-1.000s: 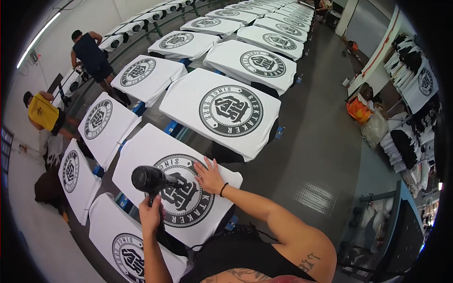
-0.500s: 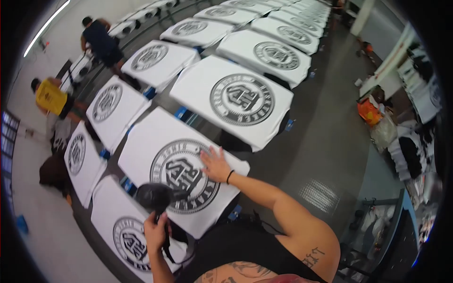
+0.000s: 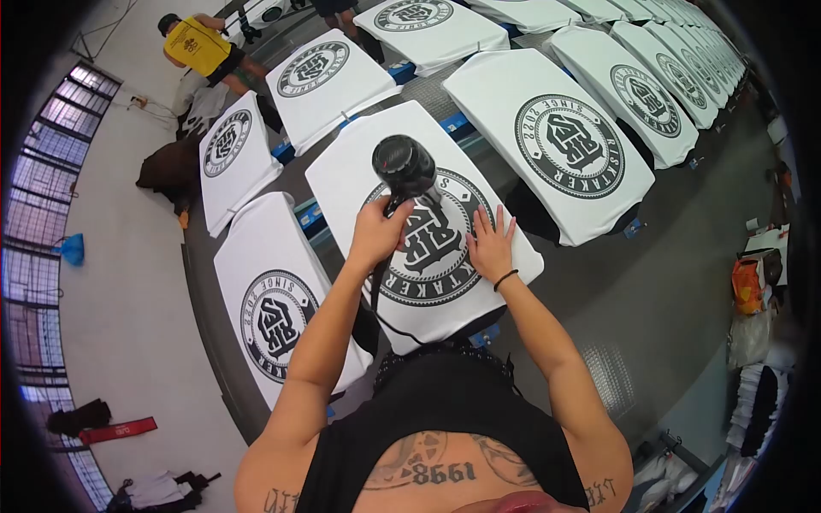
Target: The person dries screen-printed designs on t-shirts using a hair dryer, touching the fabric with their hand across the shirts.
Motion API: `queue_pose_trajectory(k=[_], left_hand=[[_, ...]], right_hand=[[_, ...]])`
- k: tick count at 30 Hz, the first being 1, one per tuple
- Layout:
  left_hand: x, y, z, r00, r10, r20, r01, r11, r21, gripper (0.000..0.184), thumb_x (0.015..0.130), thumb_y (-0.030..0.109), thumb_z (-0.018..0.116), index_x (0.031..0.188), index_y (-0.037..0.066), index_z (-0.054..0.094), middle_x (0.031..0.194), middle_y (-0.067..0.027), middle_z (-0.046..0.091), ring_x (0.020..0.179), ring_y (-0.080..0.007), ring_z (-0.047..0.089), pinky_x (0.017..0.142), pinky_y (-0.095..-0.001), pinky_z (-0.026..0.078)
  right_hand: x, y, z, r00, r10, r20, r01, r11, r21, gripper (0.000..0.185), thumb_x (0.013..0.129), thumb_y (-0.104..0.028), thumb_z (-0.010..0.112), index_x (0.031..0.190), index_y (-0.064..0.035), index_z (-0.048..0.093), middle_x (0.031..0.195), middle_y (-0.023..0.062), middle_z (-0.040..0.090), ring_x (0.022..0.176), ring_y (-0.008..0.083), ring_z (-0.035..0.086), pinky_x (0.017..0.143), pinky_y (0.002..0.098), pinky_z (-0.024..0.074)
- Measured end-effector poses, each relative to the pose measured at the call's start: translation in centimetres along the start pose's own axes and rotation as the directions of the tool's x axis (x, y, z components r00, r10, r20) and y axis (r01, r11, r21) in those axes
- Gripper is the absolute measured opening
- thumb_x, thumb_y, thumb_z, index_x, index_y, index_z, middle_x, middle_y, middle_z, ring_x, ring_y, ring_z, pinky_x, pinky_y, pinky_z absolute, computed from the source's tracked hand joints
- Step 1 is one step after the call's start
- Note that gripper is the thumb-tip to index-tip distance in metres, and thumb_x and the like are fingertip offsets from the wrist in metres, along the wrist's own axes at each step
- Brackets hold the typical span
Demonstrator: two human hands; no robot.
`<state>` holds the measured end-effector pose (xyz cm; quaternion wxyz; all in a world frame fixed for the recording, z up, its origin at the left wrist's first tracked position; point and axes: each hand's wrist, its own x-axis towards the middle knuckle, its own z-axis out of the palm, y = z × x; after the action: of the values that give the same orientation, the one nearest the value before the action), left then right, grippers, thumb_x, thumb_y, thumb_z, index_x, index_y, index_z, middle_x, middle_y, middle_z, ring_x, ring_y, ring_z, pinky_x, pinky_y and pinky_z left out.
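Wrapped around the handle of a black hair dryer (image 3: 404,164), my left hand (image 3: 379,232) holds it above a white T-shirt (image 3: 342,175) stretched flat over a board. The dryer's nozzle points toward the shirt's round black print (image 3: 430,248) and hides part of it. A black cord runs from the handle down toward my waist. My right hand (image 3: 492,250) lies open, fingers spread, on the right side of the same print. A dark band (image 3: 505,280) circles that wrist.
More printed white shirts (image 3: 581,154) on boards stand in rows to the left, right and beyond. Blue clamps (image 3: 457,126) show between boards. A person in a yellow top (image 3: 197,47) is at the far left; piled clothes (image 3: 757,410) lie at right.
My left hand has carried the hair dryer up and over the print, away from its lower left. My right hand stays flat on the shirt. The head view has turned left.
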<state>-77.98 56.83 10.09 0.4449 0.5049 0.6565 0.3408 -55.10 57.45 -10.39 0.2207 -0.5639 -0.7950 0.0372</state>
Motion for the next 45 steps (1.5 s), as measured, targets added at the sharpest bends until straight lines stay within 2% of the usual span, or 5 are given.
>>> queue_pose_trajectory(k=[15, 25, 32, 38, 45], left_hand=[[8.2, -0.2, -0.8, 0.862, 0.426, -0.275, -0.292, 0.861, 0.417, 0.043, 0.091, 0.036, 0.068, 0.105, -0.004, 0.071, 0.078, -0.0223, 0.070, 0.064, -0.0311, 0.070, 0.067, -0.0432, 0.053], [-5.1, -1.5, -2.5, 0.991, -0.004, -0.131, -0.004, 0.998, -0.062, 0.032, 0.098, 0.028, 0.064, 0.085, -0.001, 0.059, 0.057, -0.0024, 0.055, 0.042, -0.0118, 0.052, 0.040, -0.0285, 0.042], [-12.9, -3.7, -4.8, 0.994, -0.107, -0.023, 0.098, 0.966, -0.240, 0.027, 0.099, 0.027, 0.064, 0.090, 0.002, 0.058, 0.065, -0.0034, 0.056, 0.048, -0.0126, 0.054, 0.043, -0.0275, 0.044], [-16.7, -8.8, -9.7, 0.976, -0.079, -0.204, 0.024, 0.966, -0.259, 0.028, 0.099, 0.031, 0.062, 0.094, 0.003, 0.059, 0.066, -0.0020, 0.054, 0.047, -0.0117, 0.052, 0.039, -0.0271, 0.043], [-21.1, -13.0, -12.0, 0.967, -0.082, -0.241, 0.024, 0.973, -0.231, 0.030, 0.100, 0.030, 0.062, 0.098, 0.001, 0.059, 0.065, -0.0021, 0.052, 0.045, -0.0113, 0.050, 0.038, -0.0273, 0.043]], right_hand=[[1.4, -0.9, 0.9, 0.983, 0.079, 0.168, -0.066, 0.995, -0.079, 0.076, 0.097, -0.054, 0.047, 0.154, -0.0061, 0.035, 0.164, 0.0073, 0.028, 0.151, 0.0446, 0.013, 0.114, 0.0740, 0.0036], [-0.2, 0.3, 0.0, 0.994, 0.005, 0.113, -0.002, 1.000, -0.029, 0.068, 0.101, -0.052, 0.041, 0.150, -0.0058, 0.042, 0.161, 0.0092, 0.032, 0.151, 0.0467, 0.013, 0.113, 0.0748, 0.0038], [-3.6, 1.3, -6.7, 0.981, 0.188, -0.034, -0.162, 0.912, 0.378, 0.041, 0.099, -0.035, 0.056, 0.128, -0.0069, 0.064, 0.129, 0.0145, 0.064, 0.121, 0.0368, 0.056, 0.101, 0.0510, 0.0432], [-4.1, -4.0, -27.8, 0.739, 0.365, -0.567, 0.129, 0.749, 0.650, 0.021, 0.101, -0.016, 0.060, 0.102, -0.0005, 0.073, 0.093, 0.0122, 0.075, 0.086, 0.0190, 0.071, 0.079, 0.0302, 0.0535], [-14.7, -9.8, -51.8, -0.070, -0.686, -0.725, 0.140, 0.713, -0.687, 0.023, 0.099, -0.017, 0.048, 0.110, 0.0012, 0.058, 0.107, 0.0194, 0.066, 0.098, 0.0344, 0.064, 0.093, 0.0487, 0.0519]])
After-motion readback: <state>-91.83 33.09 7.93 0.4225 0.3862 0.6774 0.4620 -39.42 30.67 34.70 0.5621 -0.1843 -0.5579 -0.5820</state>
